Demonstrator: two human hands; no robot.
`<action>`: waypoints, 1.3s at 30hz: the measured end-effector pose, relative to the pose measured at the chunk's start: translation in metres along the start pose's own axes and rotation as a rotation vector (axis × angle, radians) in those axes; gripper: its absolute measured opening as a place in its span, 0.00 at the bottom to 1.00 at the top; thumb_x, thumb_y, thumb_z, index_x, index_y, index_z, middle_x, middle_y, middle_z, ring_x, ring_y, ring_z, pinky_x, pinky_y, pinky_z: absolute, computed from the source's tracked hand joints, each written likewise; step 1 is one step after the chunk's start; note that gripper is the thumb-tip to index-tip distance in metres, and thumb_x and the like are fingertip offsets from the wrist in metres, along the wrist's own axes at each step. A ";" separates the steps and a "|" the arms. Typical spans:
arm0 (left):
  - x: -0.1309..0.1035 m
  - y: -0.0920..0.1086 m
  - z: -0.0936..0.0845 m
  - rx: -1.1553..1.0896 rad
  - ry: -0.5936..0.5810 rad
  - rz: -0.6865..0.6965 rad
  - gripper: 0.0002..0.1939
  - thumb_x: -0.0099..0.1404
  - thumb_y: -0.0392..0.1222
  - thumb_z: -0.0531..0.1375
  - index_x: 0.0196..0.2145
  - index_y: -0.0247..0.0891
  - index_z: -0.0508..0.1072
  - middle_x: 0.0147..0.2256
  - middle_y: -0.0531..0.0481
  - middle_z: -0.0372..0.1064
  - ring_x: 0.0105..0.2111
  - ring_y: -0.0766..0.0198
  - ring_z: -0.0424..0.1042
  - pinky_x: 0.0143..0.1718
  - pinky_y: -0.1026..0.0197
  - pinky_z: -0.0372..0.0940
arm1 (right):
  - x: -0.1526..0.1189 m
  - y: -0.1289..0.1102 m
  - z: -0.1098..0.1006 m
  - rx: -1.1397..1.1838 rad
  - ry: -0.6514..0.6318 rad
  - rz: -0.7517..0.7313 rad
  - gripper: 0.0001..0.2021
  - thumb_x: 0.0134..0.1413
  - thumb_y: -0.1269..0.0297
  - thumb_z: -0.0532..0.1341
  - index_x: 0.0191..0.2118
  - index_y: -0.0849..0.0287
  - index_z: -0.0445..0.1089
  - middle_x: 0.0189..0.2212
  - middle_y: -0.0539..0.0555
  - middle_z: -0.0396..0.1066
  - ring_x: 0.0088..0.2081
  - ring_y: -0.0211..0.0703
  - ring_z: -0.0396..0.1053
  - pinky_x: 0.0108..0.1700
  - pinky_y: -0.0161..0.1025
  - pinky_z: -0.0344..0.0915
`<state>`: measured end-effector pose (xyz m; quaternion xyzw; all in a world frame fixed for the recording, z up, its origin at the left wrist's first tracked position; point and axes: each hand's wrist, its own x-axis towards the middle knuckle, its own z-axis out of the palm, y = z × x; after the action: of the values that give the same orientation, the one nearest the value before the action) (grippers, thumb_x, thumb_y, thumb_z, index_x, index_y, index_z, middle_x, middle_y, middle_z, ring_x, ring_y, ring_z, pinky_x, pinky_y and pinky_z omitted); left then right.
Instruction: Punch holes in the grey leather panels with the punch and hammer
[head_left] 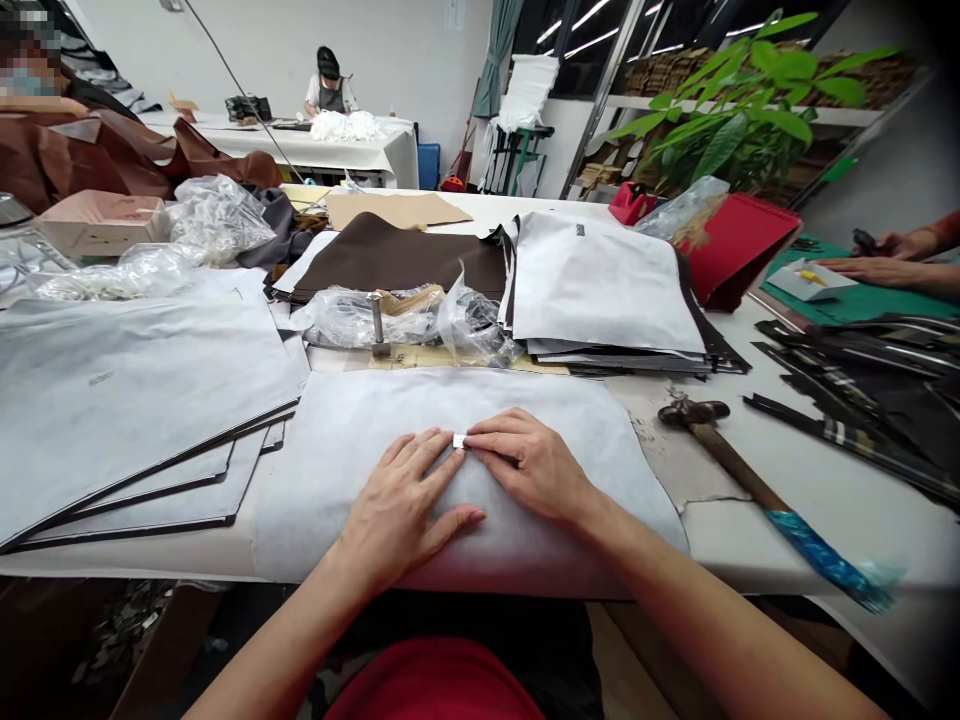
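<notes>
Plainly small white piece (459, 441), dark dots showing.

On my white tabletop (847, 490), a pale sheet (337, 430) lies before me. Left of that sheet are fanned, dark-edged sheets (150, 390); behind it, crumpled clear plastic (330, 315), brown sheets (405, 255) and a pale-topped stack (600, 290); right of it, a hammer (739, 465), then dark strips (900, 370).

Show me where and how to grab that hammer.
Best take the hammer by its blue-wrapped grip with the right hand, probably from above and the near side: it lies flat, grip slanting toward you, head at the far end.
</notes>
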<state>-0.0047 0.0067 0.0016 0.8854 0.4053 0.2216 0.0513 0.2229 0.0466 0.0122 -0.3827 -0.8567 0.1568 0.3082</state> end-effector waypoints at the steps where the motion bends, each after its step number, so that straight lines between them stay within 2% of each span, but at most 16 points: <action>1: 0.000 0.000 0.000 0.000 0.000 -0.001 0.31 0.73 0.59 0.56 0.63 0.35 0.69 0.64 0.36 0.63 0.64 0.47 0.63 0.66 0.41 0.59 | 0.000 0.000 0.000 0.007 -0.007 -0.002 0.15 0.64 0.74 0.62 0.50 0.51 0.79 0.47 0.51 0.79 0.48 0.48 0.71 0.53 0.49 0.69; 12: 0.000 -0.003 0.000 -0.012 0.022 0.023 0.30 0.73 0.59 0.57 0.62 0.36 0.69 0.64 0.39 0.64 0.64 0.48 0.63 0.66 0.42 0.60 | -0.001 0.000 -0.001 0.011 0.008 0.010 0.15 0.62 0.77 0.61 0.49 0.55 0.79 0.47 0.52 0.79 0.49 0.46 0.72 0.54 0.47 0.69; 21: -0.001 0.002 0.003 0.026 0.056 0.005 0.30 0.73 0.58 0.57 0.62 0.32 0.70 0.64 0.37 0.64 0.64 0.47 0.64 0.66 0.41 0.60 | -0.011 -0.008 -0.006 -0.212 -0.075 -0.085 0.17 0.68 0.72 0.58 0.59 0.60 0.72 0.57 0.56 0.74 0.56 0.53 0.69 0.58 0.53 0.65; 33: -0.001 0.000 0.003 0.034 0.041 0.016 0.30 0.73 0.58 0.57 0.62 0.32 0.70 0.64 0.38 0.64 0.65 0.47 0.63 0.67 0.40 0.60 | -0.006 -0.002 -0.001 -0.163 -0.032 -0.004 0.13 0.67 0.72 0.60 0.52 0.57 0.77 0.50 0.52 0.78 0.50 0.49 0.71 0.53 0.50 0.67; 39: -0.001 0.001 0.003 0.039 0.040 0.012 0.30 0.74 0.58 0.56 0.62 0.32 0.69 0.64 0.39 0.64 0.65 0.47 0.63 0.67 0.41 0.60 | -0.004 -0.003 -0.001 -0.143 -0.026 -0.009 0.14 0.66 0.73 0.61 0.52 0.54 0.77 0.50 0.51 0.78 0.50 0.49 0.71 0.53 0.51 0.67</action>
<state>-0.0036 0.0053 -0.0013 0.8841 0.4050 0.2318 0.0245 0.2242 0.0414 0.0127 -0.3981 -0.8712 0.0987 0.2697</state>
